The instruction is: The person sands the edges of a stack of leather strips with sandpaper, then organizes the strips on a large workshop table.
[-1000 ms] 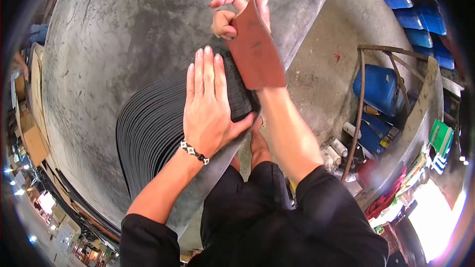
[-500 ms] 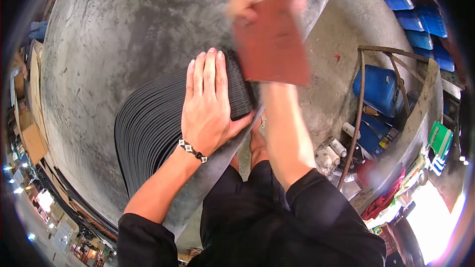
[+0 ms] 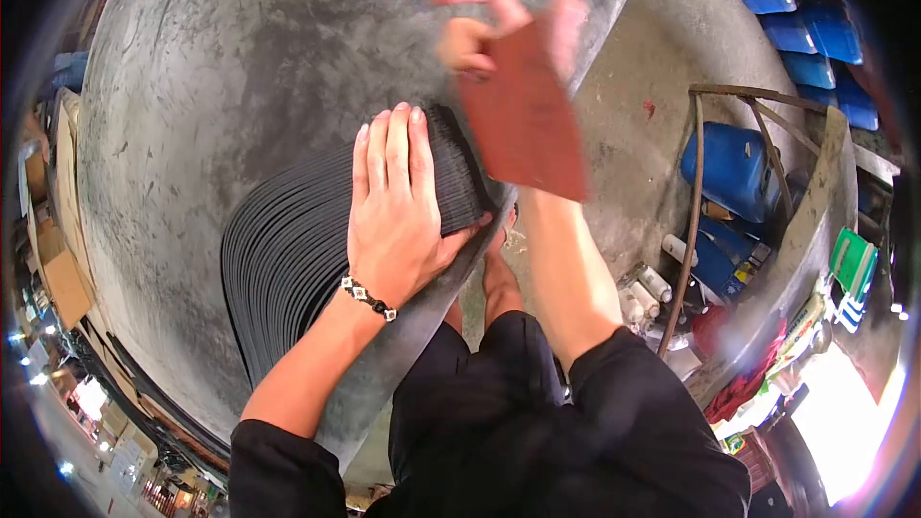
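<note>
A bent stack of thin black sheets lies on the grey tabletop. My left hand presses flat on top of the stack near its right end, fingers straight and side by side, with the thumb by the edge. A patterned bracelet circles that wrist. Just right of the stack's end, my right hand grips a flat reddish-brown block or sheet, which covers part of the hand. The hand and the block are blurred by motion, and some fingers curl out on the left.
Beyond the table's right edge are the concrete floor, a blue container inside a rusty metal frame, and white bottles. More blue containers are at the upper right. Cardboard stands at the left.
The reddish-brown block and my right hand have moved slightly down and left, and the block has tilted. My left hand stays on the stack, with only a slight shift in view.
</note>
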Demonstrator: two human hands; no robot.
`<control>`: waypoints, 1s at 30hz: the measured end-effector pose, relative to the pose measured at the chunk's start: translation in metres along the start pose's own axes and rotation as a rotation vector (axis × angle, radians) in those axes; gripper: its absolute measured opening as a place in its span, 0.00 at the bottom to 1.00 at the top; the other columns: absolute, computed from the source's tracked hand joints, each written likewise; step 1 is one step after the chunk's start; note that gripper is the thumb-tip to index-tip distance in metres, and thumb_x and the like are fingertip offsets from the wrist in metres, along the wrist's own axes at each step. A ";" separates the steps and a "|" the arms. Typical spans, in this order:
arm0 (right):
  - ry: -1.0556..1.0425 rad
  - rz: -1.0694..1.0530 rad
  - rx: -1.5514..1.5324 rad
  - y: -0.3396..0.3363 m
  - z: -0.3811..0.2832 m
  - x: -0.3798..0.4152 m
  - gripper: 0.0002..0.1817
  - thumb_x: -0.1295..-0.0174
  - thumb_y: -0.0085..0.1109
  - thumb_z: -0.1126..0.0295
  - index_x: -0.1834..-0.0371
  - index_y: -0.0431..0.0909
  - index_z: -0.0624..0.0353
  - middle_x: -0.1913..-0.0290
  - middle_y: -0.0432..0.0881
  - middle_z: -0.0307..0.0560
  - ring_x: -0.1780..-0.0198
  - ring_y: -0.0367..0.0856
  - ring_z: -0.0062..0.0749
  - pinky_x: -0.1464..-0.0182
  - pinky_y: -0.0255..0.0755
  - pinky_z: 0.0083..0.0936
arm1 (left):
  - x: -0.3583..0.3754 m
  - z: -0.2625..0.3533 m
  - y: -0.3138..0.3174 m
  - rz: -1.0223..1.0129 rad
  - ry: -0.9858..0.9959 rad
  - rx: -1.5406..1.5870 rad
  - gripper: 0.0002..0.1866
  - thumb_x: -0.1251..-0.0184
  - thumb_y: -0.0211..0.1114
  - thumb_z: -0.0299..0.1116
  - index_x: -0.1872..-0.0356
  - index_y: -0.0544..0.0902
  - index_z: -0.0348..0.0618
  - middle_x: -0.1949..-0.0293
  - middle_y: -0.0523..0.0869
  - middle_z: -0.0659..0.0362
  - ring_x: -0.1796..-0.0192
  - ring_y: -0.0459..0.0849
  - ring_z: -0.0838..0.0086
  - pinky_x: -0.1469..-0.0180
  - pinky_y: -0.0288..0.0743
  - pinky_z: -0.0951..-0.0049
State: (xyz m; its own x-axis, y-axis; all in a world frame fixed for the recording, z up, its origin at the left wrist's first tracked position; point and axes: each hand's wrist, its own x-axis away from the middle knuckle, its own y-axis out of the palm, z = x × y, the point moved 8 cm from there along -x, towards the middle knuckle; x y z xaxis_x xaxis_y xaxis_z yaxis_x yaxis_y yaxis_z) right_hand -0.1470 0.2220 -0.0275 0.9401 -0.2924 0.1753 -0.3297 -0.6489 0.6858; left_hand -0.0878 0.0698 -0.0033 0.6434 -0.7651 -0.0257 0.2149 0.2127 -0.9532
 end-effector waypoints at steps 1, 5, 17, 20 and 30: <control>-0.026 0.001 0.037 0.000 0.008 0.003 0.50 0.15 0.31 0.21 0.38 0.79 0.64 0.76 0.59 0.28 0.73 0.53 0.19 0.62 0.51 0.23 | 0.003 -0.001 0.001 -0.013 -0.008 0.006 0.70 0.44 0.86 0.61 0.14 0.58 0.18 0.15 0.65 0.30 0.12 0.62 0.36 0.09 0.53 0.35; -0.246 -0.060 0.125 0.005 0.027 0.024 0.48 0.18 0.35 0.19 0.26 0.73 0.54 0.76 0.56 0.28 0.71 0.51 0.19 0.60 0.50 0.23 | 0.003 -0.001 0.001 0.004 -0.007 -0.011 0.70 0.45 0.88 0.57 0.13 0.57 0.19 0.14 0.63 0.30 0.11 0.61 0.36 0.08 0.51 0.36; -0.183 -0.133 0.018 0.001 0.012 0.004 0.50 0.22 0.40 0.16 0.30 0.73 0.58 0.76 0.59 0.30 0.71 0.53 0.20 0.63 0.49 0.24 | 0.004 0.003 0.001 0.001 0.008 0.024 0.69 0.40 0.85 0.59 0.13 0.56 0.18 0.14 0.63 0.29 0.10 0.59 0.34 0.08 0.51 0.37; -0.282 -0.094 0.055 -0.008 0.004 -0.005 0.50 0.21 0.39 0.17 0.31 0.73 0.59 0.76 0.60 0.30 0.72 0.53 0.19 0.63 0.50 0.24 | 0.000 -0.002 0.000 0.012 0.005 -0.003 0.69 0.39 0.84 0.61 0.14 0.56 0.18 0.14 0.63 0.29 0.10 0.59 0.34 0.08 0.51 0.38; -0.233 -0.108 0.070 -0.027 0.004 0.003 0.44 0.15 0.38 0.23 0.31 0.71 0.58 0.76 0.59 0.31 0.71 0.54 0.19 0.64 0.52 0.24 | 0.003 0.000 0.003 -0.004 0.002 -0.013 0.71 0.42 0.85 0.61 0.12 0.55 0.20 0.13 0.61 0.30 0.09 0.58 0.36 0.07 0.50 0.39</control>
State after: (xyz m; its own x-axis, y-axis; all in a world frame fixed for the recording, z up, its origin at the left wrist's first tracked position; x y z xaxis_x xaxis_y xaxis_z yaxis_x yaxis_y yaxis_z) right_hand -0.1355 0.2358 -0.0480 0.9275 -0.3674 -0.0691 -0.2413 -0.7296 0.6400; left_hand -0.0855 0.0684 -0.0060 0.6413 -0.7669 -0.0227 0.2080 0.2023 -0.9570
